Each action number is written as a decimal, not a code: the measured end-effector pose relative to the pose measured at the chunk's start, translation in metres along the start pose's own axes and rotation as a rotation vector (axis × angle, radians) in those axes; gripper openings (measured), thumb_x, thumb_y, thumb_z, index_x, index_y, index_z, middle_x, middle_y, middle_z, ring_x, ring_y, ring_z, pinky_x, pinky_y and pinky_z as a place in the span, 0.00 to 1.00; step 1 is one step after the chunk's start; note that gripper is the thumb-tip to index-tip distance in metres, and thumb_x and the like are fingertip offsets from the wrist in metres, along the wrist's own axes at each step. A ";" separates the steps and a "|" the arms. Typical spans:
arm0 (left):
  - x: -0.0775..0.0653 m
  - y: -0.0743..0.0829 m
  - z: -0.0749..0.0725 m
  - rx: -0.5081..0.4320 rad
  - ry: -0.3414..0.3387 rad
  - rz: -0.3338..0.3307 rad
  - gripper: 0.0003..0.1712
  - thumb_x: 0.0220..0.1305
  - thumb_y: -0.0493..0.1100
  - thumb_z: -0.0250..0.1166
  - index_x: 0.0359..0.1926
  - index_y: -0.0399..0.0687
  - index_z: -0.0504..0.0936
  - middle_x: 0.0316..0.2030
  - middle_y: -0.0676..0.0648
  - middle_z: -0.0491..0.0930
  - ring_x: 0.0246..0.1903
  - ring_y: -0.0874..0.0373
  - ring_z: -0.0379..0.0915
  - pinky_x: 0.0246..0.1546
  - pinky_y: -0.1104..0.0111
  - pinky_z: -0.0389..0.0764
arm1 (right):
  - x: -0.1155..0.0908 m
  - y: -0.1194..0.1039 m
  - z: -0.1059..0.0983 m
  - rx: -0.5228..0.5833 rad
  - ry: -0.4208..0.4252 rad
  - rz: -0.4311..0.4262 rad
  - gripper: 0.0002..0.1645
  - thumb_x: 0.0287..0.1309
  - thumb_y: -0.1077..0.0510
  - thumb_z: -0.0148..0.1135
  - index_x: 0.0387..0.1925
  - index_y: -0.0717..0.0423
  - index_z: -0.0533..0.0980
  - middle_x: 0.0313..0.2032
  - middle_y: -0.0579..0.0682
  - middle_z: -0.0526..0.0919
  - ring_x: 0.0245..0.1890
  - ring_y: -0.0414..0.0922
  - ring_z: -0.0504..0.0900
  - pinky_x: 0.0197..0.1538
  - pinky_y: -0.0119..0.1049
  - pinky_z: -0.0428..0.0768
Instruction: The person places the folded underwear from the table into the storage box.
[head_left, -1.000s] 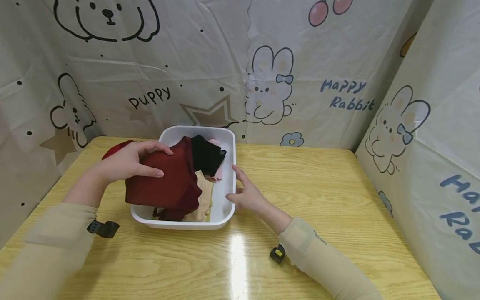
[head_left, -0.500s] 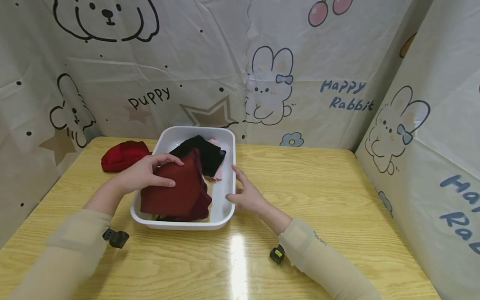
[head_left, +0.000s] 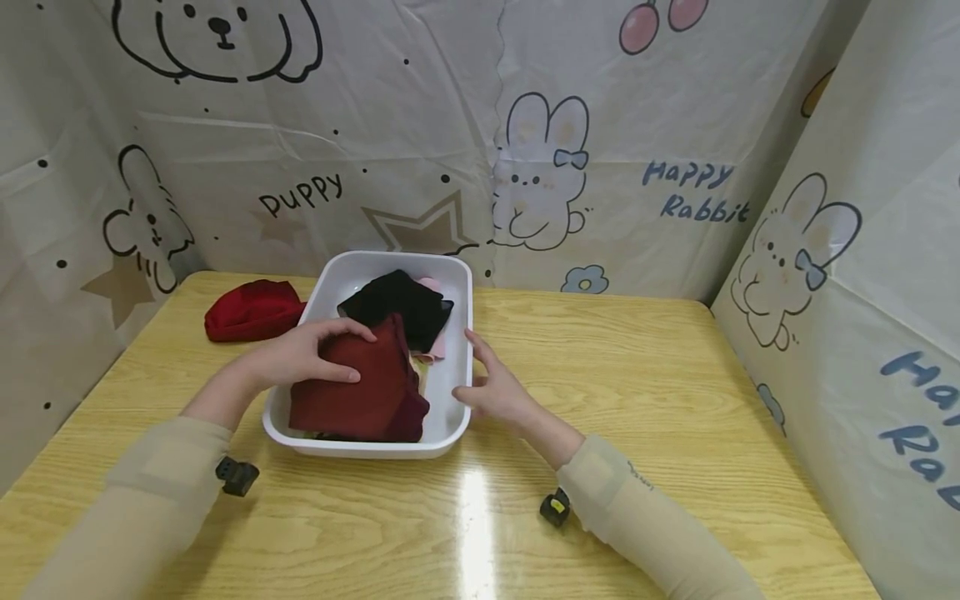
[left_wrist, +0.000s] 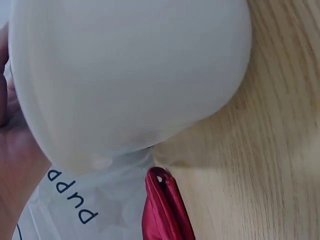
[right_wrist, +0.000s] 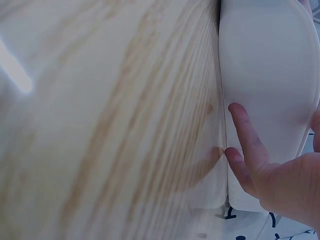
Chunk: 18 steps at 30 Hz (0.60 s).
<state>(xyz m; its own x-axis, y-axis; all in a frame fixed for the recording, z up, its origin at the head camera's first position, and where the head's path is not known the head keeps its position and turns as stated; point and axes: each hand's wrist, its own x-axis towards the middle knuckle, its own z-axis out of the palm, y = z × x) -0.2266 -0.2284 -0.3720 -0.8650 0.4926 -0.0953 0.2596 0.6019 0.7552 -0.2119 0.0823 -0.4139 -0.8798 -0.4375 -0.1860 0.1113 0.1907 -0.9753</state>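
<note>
A dark red folded garment (head_left: 352, 392) lies in the near left part of a white plastic tub (head_left: 459, 417). My left hand (head_left: 303, 354) grips it from the left, thumb and fingers over its upper side. In the left wrist view that hand is mostly hidden behind the tub wall (left_wrist: 130, 75). Behind the dark red garment, a black folded garment (head_left: 401, 304) rests over a pink cloth (head_left: 437, 346). At the tub's right side, my right hand (head_left: 498, 387) touches the rim with its thumb, and its straight fingers (right_wrist: 247, 132) lie against the outer wall.
A shiny red cloth bundle (head_left: 255, 310) lies on the wooden table (head_left: 600, 375) just left of the tub. Printed curtains (head_left: 420, 125) stand behind the table and along both sides. A black wrist camera (head_left: 555, 507) hangs below the right sleeve.
My left hand has brought the dark red garment right and down into the tub, covering the beige cloth there. The red bundle at left has come into fuller view. My right hand stays put.
</note>
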 end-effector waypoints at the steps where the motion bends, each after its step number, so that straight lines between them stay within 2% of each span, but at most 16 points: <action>1: 0.000 0.000 0.001 0.013 -0.008 0.002 0.29 0.51 0.55 0.71 0.55 0.63 0.73 0.52 0.49 0.74 0.51 0.52 0.67 0.50 0.58 0.71 | 0.000 0.000 0.000 -0.004 0.006 -0.001 0.57 0.52 0.70 0.59 0.74 0.38 0.41 0.73 0.53 0.44 0.59 0.62 0.70 0.33 0.44 0.84; 6: 0.002 -0.004 0.004 0.049 -0.022 0.017 0.29 0.52 0.56 0.70 0.55 0.63 0.73 0.53 0.51 0.73 0.52 0.53 0.66 0.52 0.57 0.70 | 0.006 0.013 -0.001 -0.032 0.056 -0.005 0.56 0.51 0.68 0.61 0.72 0.31 0.45 0.72 0.47 0.49 0.55 0.56 0.74 0.30 0.41 0.83; 11: 0.004 -0.008 0.007 0.052 -0.029 0.023 0.29 0.53 0.56 0.70 0.56 0.61 0.73 0.55 0.50 0.72 0.55 0.52 0.64 0.55 0.54 0.69 | 0.007 0.014 -0.001 -0.035 0.050 -0.007 0.56 0.51 0.68 0.61 0.72 0.30 0.44 0.73 0.47 0.48 0.55 0.56 0.74 0.30 0.40 0.84; 18: 0.006 -0.011 0.008 0.077 -0.031 0.006 0.30 0.53 0.57 0.70 0.57 0.61 0.74 0.56 0.49 0.73 0.54 0.52 0.66 0.54 0.54 0.71 | 0.008 0.014 -0.002 -0.036 0.044 -0.003 0.56 0.51 0.67 0.61 0.73 0.31 0.44 0.73 0.48 0.47 0.55 0.56 0.74 0.31 0.41 0.84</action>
<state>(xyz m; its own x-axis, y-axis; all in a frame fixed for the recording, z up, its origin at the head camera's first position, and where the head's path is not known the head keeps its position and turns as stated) -0.2315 -0.2269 -0.3865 -0.8500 0.5148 -0.1116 0.2979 0.6446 0.7041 -0.2177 0.0830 -0.4286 -0.8997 -0.3990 -0.1767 0.0925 0.2213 -0.9708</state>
